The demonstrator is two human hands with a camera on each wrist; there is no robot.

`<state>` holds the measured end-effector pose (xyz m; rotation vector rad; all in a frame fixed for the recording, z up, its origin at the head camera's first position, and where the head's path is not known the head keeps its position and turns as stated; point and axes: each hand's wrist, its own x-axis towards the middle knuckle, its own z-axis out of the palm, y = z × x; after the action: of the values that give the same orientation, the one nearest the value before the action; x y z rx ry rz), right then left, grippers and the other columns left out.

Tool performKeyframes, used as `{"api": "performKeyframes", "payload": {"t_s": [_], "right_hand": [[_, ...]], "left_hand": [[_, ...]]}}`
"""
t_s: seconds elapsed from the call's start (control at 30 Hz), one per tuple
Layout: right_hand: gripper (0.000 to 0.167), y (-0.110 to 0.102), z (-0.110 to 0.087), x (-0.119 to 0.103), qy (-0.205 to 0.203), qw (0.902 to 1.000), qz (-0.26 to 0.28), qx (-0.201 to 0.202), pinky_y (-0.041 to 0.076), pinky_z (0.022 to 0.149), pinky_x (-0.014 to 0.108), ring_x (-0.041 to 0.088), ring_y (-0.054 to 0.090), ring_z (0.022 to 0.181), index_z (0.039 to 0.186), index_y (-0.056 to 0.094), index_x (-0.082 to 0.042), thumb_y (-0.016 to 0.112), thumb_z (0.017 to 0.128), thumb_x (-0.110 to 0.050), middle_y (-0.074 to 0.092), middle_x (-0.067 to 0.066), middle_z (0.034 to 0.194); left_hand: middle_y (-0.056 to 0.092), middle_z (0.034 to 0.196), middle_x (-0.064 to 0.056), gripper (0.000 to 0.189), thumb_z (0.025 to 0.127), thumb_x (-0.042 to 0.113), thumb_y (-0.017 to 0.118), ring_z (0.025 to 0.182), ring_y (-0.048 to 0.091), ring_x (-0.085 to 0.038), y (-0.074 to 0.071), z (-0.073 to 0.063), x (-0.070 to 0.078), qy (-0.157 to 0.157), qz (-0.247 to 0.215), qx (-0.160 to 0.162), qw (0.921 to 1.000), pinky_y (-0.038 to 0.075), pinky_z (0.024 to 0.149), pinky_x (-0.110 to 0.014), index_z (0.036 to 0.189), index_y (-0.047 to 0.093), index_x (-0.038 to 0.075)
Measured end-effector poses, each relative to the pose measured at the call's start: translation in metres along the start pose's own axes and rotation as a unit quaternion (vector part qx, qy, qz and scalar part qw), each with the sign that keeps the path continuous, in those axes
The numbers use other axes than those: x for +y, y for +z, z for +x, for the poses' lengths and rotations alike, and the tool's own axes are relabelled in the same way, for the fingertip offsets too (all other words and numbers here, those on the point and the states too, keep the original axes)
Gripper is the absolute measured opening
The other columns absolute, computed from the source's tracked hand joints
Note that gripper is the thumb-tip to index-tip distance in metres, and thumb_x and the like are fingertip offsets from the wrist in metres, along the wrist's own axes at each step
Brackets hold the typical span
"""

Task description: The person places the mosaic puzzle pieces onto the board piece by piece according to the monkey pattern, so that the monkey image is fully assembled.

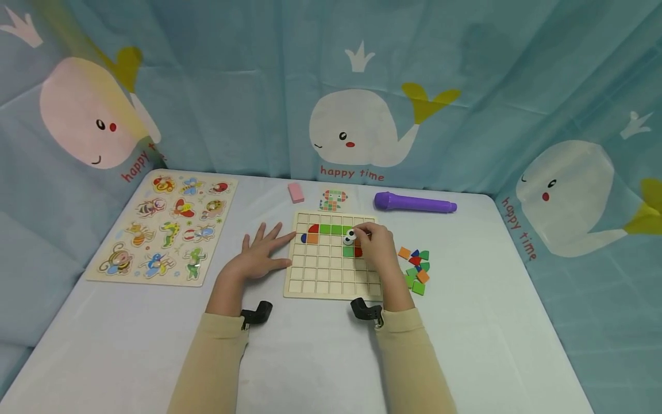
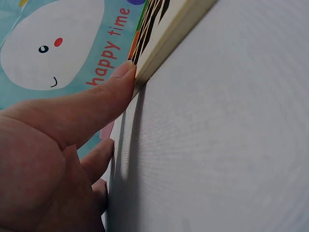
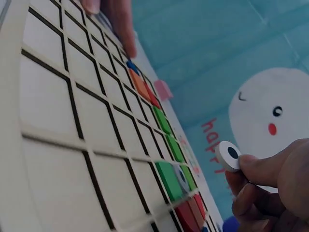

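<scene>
A pale wooden grid board (image 1: pixel 331 283) lies on the table with coloured tiles along its upper rows. My right hand (image 1: pixel 376 247) pinches a round white eye piece (image 3: pixel 228 155) with a black pupil between thumb and fingers, above the board. A second eye piece (image 3: pixel 182 179) sits on the board beside a green tile (image 3: pixel 167 180). Toward the board's upper left are a red tile (image 1: pixel 313 229), an orange tile (image 1: pixel 312 238) and a blue tile (image 1: pixel 304 238). With fingers spread, my left hand (image 1: pixel 258 253) touches the board's left edge; its thumb (image 2: pixel 111 92) presses against the side.
Loose coloured tiles (image 1: pixel 418 288) lie right of the board. Behind it are a pink block (image 1: pixel 296 192), a pattern card (image 1: pixel 333 200) and a purple microphone-shaped stick (image 1: pixel 419 203). An insect puzzle board (image 1: pixel 176 253) is at the left. A whale-print curtain (image 1: pixel 258 115) hangs behind.
</scene>
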<state>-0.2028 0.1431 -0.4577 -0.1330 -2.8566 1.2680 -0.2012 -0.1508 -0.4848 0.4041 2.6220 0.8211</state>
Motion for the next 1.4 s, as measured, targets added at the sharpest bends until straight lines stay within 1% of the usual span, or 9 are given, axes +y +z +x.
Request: {"api": "performKeyframes", "payload": {"t_s": [0.17,0.27,0.47,0.63,0.8,1.0,1.13,1.27,1.4], "right_hand": [[0.02,0.019,0.002,-0.008,-0.031,0.9995,-0.001,-0.012,0.051,0.07,0.033,0.018,0.06,0.077,0.107,0.075,-0.009,0.064,0.101,-0.024,0.072,0.004,0.092],[0.019,0.029,0.004,-0.013,-0.042,0.9988,-0.015,-0.017,0.051,0.07,0.033,0.017,0.06,0.077,0.105,0.076,-0.01,0.065,0.1,-0.024,0.072,0.003,0.091],[0.017,0.043,0.006,-0.022,-0.05,0.9967,-0.063,-0.016,0.053,0.072,0.036,0.018,0.065,0.08,0.105,0.076,-0.013,0.066,0.099,-0.025,0.074,0.001,0.093],[0.016,0.05,0.007,-0.026,-0.057,0.9911,-0.119,-0.018,0.055,0.072,0.036,0.018,0.068,0.084,0.103,0.077,-0.015,0.066,0.099,-0.026,0.075,0.0,0.096],[0.015,0.055,0.007,-0.028,-0.068,0.9863,-0.15,-0.012,0.056,0.071,0.036,0.018,0.067,0.083,0.102,0.077,-0.014,0.066,0.1,-0.024,0.074,0.002,0.096],[0.013,0.056,0.006,-0.029,-0.076,0.9841,-0.161,-0.011,0.055,0.067,0.034,0.017,0.065,0.08,0.1,0.076,-0.014,0.069,0.097,-0.024,0.07,0.002,0.095],[0.013,0.057,0.005,-0.028,-0.076,0.9825,-0.17,-0.014,0.054,0.068,0.033,0.017,0.063,0.081,0.099,0.076,-0.015,0.071,0.096,-0.026,0.066,0.002,0.095],[0.013,0.056,0.004,-0.028,-0.072,0.9831,-0.168,-0.013,0.054,0.069,0.035,0.019,0.064,0.083,0.099,0.076,-0.015,0.073,0.094,-0.027,0.066,0.002,0.096],[0.014,0.05,0.003,-0.028,-0.068,0.9856,-0.154,-0.009,0.055,0.069,0.036,0.019,0.066,0.085,0.1,0.077,-0.016,0.073,0.094,-0.028,0.067,0.002,0.097]], "left_hand": [[0.006,0.171,-0.01,0.074,0.094,0.039,0.07,0.155,-0.015,-0.041,0.001,0.0,0.0,0.001,-0.002,0.001,1.0,-0.017,0.117,-0.067,0.158,0.036,0.028],[0.006,0.171,-0.009,0.074,0.093,0.04,0.07,0.155,-0.015,-0.041,0.001,0.001,0.0,0.003,-0.001,0.002,1.0,-0.017,0.117,-0.067,0.158,0.035,0.028],[0.007,0.171,-0.01,0.074,0.094,0.039,0.07,0.155,-0.015,-0.041,0.002,0.001,0.0,0.002,-0.001,0.004,1.0,-0.017,0.117,-0.067,0.158,0.036,0.027],[0.008,0.171,-0.012,0.073,0.094,0.04,0.069,0.155,-0.014,-0.043,0.003,0.0,0.001,0.006,-0.001,0.005,1.0,-0.016,0.117,-0.068,0.158,0.037,0.027],[0.009,0.171,-0.011,0.072,0.094,0.04,0.069,0.155,-0.013,-0.042,0.003,0.0,0.002,0.006,-0.004,0.008,0.9999,-0.016,0.117,-0.067,0.157,0.037,0.027],[0.01,0.171,-0.012,0.072,0.094,0.04,0.069,0.155,-0.013,-0.042,0.002,-0.001,0.002,0.006,-0.004,0.008,0.9999,-0.016,0.117,-0.068,0.157,0.038,0.027],[0.009,0.171,-0.012,0.072,0.094,0.039,0.069,0.155,-0.013,-0.043,0.002,-0.002,0.002,0.006,-0.007,0.006,0.9999,-0.016,0.117,-0.068,0.158,0.037,0.027],[0.009,0.17,-0.012,0.072,0.094,0.039,0.069,0.154,-0.013,-0.044,0.001,-0.002,0.002,0.007,-0.006,0.006,0.9999,-0.016,0.117,-0.068,0.158,0.037,0.026],[0.009,0.17,-0.012,0.072,0.094,0.039,0.07,0.155,-0.012,-0.044,0.0,-0.002,0.003,0.003,-0.002,0.007,1.0,-0.015,0.117,-0.068,0.157,0.038,0.026]]}}
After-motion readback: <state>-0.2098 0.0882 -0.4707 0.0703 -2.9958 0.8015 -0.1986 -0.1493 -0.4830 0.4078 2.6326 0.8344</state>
